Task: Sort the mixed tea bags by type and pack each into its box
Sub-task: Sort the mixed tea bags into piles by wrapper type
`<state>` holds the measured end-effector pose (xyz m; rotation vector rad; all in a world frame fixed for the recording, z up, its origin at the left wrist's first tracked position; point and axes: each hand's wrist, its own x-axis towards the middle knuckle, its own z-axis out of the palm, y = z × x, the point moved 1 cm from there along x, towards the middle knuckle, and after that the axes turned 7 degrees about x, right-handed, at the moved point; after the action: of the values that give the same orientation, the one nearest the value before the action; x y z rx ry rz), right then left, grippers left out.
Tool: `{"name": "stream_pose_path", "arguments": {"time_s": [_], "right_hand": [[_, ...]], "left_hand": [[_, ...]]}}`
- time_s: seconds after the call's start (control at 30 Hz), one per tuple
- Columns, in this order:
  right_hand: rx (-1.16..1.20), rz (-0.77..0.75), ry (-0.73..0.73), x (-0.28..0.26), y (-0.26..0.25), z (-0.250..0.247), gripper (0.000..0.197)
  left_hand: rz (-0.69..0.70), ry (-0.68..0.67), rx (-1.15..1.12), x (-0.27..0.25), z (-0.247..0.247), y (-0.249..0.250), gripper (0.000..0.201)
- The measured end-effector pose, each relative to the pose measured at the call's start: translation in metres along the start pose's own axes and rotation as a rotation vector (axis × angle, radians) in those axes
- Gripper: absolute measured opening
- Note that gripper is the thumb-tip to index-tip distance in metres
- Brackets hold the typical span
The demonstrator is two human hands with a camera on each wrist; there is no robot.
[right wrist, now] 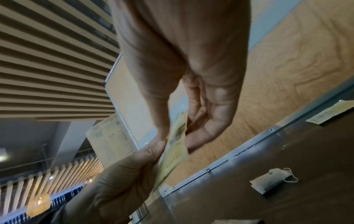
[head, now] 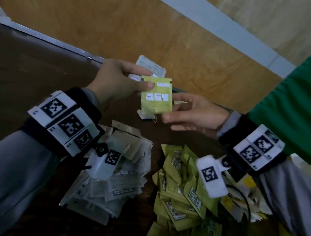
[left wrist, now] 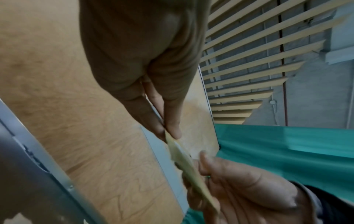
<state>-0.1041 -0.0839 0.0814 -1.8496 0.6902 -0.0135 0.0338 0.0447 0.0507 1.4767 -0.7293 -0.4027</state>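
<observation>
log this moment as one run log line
step: sorting | left hand: pinches green tea packet plus white packet | right hand: holds green packet's lower edge | table: white pile, green pile

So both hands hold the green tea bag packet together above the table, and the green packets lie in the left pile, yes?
Not the pile: the head view shows the green pile on the right, the white pile on the left. Left hand and right hand do hold the green packet together.

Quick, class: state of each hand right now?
Left hand: pinching the green tea bag and a white one.
Right hand: pinching the same green tea bag's lower edge.
</observation>
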Motion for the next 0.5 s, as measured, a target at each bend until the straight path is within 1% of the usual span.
{"name": "stream_pose_path", "arguments": {"time_s": [0.07, 0.13, 0.23, 0.3, 0.37, 0.43, 0.47, 0.5], "right_hand": [[0.115, -0.047, 0.050, -0.009, -0.003, -0.005, 0.029], [0.109, -0.084, 0.123, -0.017, -0.002, -0.008, 0.013], [0.044, -0.070, 0.200, -0.028, 0.006, -0.019, 0.014], [0.031, -0.034, 0.271, -0.038, 0.014, -0.033, 0.013], [0.039, 0.012, 0.372, -0.048, 0.023, -0.051, 0.006], [0.058, 0.053, 0.447, -0.059, 0.033, -0.066, 0.004], [0.069, 0.070, 0.470, -0.064, 0.037, -0.073, 0.005], [0.074, 0.085, 0.488, -0.069, 0.043, -0.079, 0.011]], "left_hand": [[-0.019, -0.060, -0.043, -0.004, 0.007, 0.001, 0.032], [-0.030, -0.125, -0.067, -0.009, 0.017, 0.002, 0.030], [0.004, -0.175, -0.008, -0.016, 0.029, 0.003, 0.016], [0.026, -0.255, 0.053, -0.021, 0.037, 0.003, 0.021], [0.065, -0.399, 0.167, -0.030, 0.046, 0.002, 0.030], [0.121, -0.535, 0.273, -0.038, 0.059, -0.002, 0.034], [0.115, -0.566, 0.301, -0.042, 0.063, -0.003, 0.034], [0.107, -0.577, 0.327, -0.043, 0.067, -0.004, 0.034]]}}
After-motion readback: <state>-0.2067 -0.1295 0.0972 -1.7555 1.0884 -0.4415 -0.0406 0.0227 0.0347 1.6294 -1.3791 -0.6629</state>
